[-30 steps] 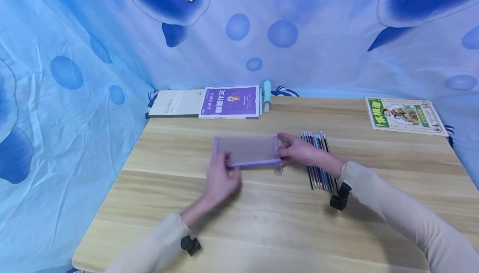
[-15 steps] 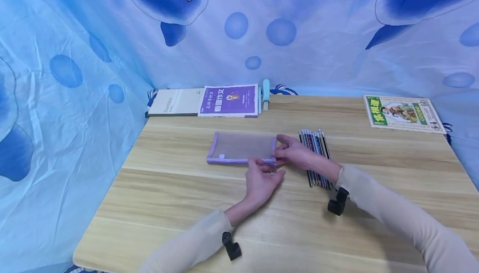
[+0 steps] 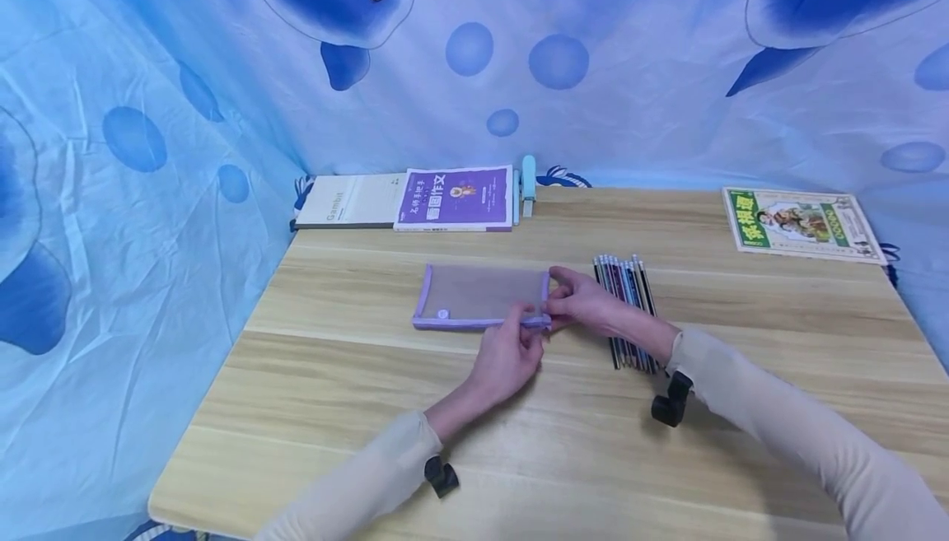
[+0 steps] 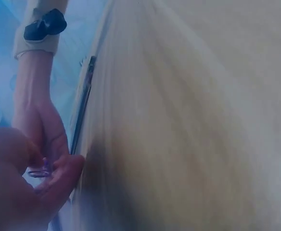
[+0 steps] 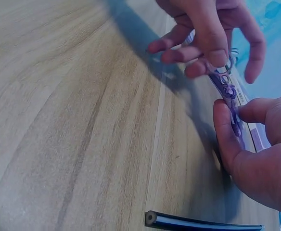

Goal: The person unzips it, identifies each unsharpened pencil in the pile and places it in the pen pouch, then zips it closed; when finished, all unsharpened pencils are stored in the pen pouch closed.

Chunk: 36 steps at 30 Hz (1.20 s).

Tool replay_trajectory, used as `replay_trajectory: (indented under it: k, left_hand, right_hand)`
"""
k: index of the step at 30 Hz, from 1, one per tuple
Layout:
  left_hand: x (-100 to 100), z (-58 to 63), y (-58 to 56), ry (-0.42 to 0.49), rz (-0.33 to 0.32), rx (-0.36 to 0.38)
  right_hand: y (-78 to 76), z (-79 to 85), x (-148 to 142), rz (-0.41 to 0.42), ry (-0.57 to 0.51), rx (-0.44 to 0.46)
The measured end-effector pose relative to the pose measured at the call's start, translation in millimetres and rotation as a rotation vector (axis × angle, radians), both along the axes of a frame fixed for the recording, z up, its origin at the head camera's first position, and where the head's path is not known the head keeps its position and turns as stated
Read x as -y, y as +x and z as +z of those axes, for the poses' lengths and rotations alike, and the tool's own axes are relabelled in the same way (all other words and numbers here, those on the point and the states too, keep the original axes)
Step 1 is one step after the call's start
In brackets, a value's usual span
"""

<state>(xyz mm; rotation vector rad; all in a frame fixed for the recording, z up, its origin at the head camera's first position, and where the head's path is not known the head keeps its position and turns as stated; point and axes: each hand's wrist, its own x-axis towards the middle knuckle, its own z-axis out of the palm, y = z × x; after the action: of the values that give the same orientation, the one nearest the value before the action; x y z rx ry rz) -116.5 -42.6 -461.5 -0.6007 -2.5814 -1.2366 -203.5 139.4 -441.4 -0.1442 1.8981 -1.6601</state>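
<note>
A see-through zip pouch (image 3: 474, 292) with purple edging lies in the middle of the table in the head view. My right hand (image 3: 586, 304) pinches its right end between thumb and fingers. At the pouch's near right corner, my left hand (image 3: 507, 360) has its thumb and fingers on the zipper pull, whose ring (image 4: 38, 173) shows in the left wrist view. The right wrist view shows the left thumb (image 5: 217, 57) pressed at that ring, above the purple zipper end (image 5: 229, 91). Several pencils (image 3: 628, 310) lie side by side beneath the right forearm.
Along the back of the wooden table (image 3: 334, 409) lie a white notebook (image 3: 352, 199), a purple book (image 3: 455, 199) and a light blue stapler-like object (image 3: 528, 183). A green-and-white booklet (image 3: 804, 226) is at the back right. Blue curtains (image 3: 630, 129) hang behind.
My left hand has moved right along the pouch's near edge from its left part to the right corner and closed on the zipper pull. The right hand keeps its grip.
</note>
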Motion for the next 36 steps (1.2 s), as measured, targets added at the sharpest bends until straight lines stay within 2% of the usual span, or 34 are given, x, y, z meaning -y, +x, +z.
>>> replay_trajectory:
  k: [2,7,12,18,23,27,31,36]
  left_hand:
    - [2.6,2.0,-2.0,-0.106,-0.011,-0.068]
    - [5.0,6.6,-4.3,-0.356,0.002,-0.166]
    - [6.1,9.0,-5.5,-0.458,0.009,-0.215]
    - [8.9,9.8,-9.0,-0.472,0.009,-0.299]
    - [13.7,7.4,-10.3,-0.445,0.018,-0.312]
    - [21.7,6.9,-11.8,-0.422,0.017,-0.288]
    - [43.0,9.1,-14.2,-0.406,0.042,-0.261]
    - [86.0,17.4,-13.6,-0.428,0.136,-0.186]
  right_hand:
    - [0.2,1.0,-0.3,0.002,0.004,0.003]
    - [1.2,3.5,-0.5,0.014,0.017,0.015]
    - [2.8,4.3,-2.1,0.012,0.01,0.048]
    - [5.6,4.4,-3.8,0.033,-0.008,0.023]
    - [5.6,2.8,-4.2,0.069,0.012,-0.011]
    - [4.9,3.9,-7.4,0.103,0.05,-0.034]
    - [2.9,6.5,-16.1,0.107,0.081,-0.032]
    - [0.8,9.2,-29.0,0.108,0.06,-0.012]
